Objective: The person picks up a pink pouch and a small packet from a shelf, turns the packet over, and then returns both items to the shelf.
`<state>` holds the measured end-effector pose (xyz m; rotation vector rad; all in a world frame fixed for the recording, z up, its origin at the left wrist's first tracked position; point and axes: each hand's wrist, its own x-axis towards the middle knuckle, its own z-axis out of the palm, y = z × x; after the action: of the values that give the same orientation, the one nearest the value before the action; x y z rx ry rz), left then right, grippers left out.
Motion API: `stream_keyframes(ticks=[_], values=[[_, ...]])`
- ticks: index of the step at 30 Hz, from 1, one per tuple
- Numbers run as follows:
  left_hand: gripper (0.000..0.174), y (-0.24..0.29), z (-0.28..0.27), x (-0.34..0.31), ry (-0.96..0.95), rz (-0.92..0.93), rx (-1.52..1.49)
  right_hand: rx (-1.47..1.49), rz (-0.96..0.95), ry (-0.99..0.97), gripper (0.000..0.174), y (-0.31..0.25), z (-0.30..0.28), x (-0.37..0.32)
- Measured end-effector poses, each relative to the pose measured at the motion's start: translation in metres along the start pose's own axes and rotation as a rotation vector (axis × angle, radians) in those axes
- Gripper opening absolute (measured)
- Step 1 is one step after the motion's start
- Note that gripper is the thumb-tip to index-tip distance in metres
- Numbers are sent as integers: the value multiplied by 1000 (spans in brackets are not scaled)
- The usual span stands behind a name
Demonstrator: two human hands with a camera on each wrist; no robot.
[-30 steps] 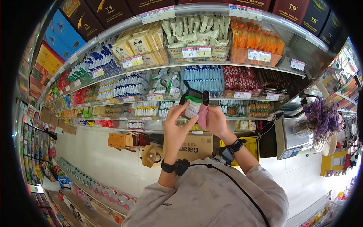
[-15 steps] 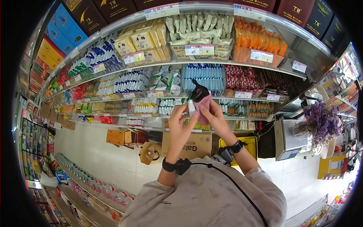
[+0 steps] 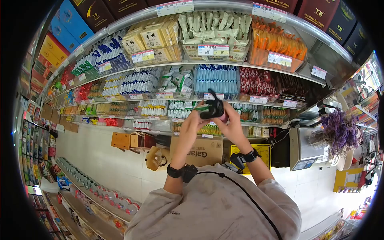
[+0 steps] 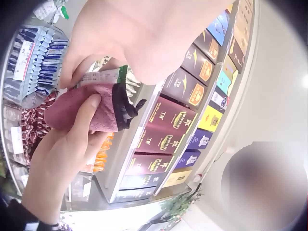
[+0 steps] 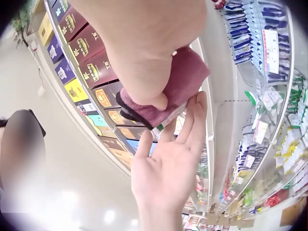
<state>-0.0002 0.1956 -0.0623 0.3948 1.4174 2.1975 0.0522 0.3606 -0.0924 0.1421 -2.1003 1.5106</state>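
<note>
In the left wrist view a mauve cloth pouch [image 4: 84, 108] with a black edge and a green-and-white packet [image 4: 103, 76] beside it are held between both hands. The right hand [image 4: 62, 149] pinches the pouch, its thumb lying across the cloth. From the other side the left hand [image 5: 168, 163] holds the packet at the pouch with its fingertips, as the right wrist view shows. Seen from the head, the left hand [image 3: 190, 124] and right hand [image 3: 232, 122] meet around the pouch's black end [image 3: 214, 107], in front of the lower shelves.
Shelves of wrapped snacks in clear bins [image 3: 216, 80] span the front, with boxes [image 3: 320, 12] above. Below stand a cardboard carton [image 3: 200, 154] and a yellow basket [image 3: 256, 154]. Dried purple flowers [image 3: 340, 130] stand beside a scale at the right.
The pouch has turned so its black end faces up toward the head camera, and the packet's white face has turned out of view there. Both hands remain on the items.
</note>
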Motion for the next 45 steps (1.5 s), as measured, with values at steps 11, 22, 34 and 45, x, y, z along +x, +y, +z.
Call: stream_keyframes(ticks=[11,22,34,45], values=[[38,-7,-11,-7,174,75,206,90,90,-220,47,-10,15,-10],[36,5,-17,-8,45,230,511,537,367,50,28,6,5,5],[27,5,-31,-8,-56,178,593,517,557,94,26,13,5,1],[32,-26,-115,59,239,139,354,261,419,253,20,21,-30,-3]])
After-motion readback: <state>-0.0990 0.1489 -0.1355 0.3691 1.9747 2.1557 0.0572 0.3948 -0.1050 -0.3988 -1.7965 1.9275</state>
